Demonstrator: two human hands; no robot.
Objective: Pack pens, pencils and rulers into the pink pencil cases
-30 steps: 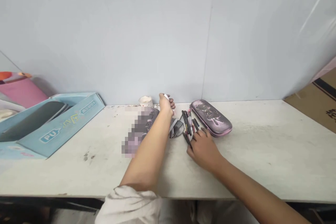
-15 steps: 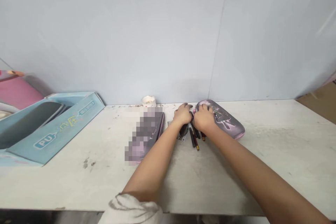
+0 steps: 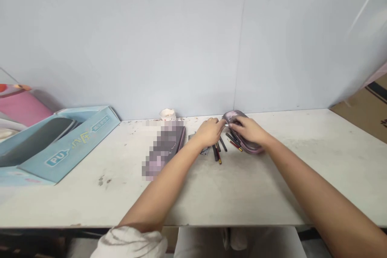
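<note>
Broadly, we are looking at a pale blue-grey partition wall [image 3: 181,48] behind a long white scuffed tabletop [image 3: 256,197]. At the left of the table sits a light-blue printed cardboard box [image 3: 75,151], with a pink object [image 3: 24,109] beyond it, and a brown cardboard carton [image 3: 363,105] shows at the far right. Against the wall stands a small white cup [image 3: 167,115], and nearer us lies a flat pixelated pouch [image 3: 163,151], too blurred to make out.

The lilac hard-shell pencil case [image 3: 250,148] lies at the back of the table, right of centre, mostly under our right hand [image 3: 249,131]. That hand curves over it, fingers half-closed on its upper end; we cannot tell whether they grip or only rest. Our left hand [image 3: 207,132] lies palm down just beside the case, fingers loosely extended, with nothing visible in it. Slim dark pens [image 3: 217,154] lie scattered just below both hands.

We judge the step in hand to be handling the case beside the pens; the next move calls for a firm hold on it.
</note>
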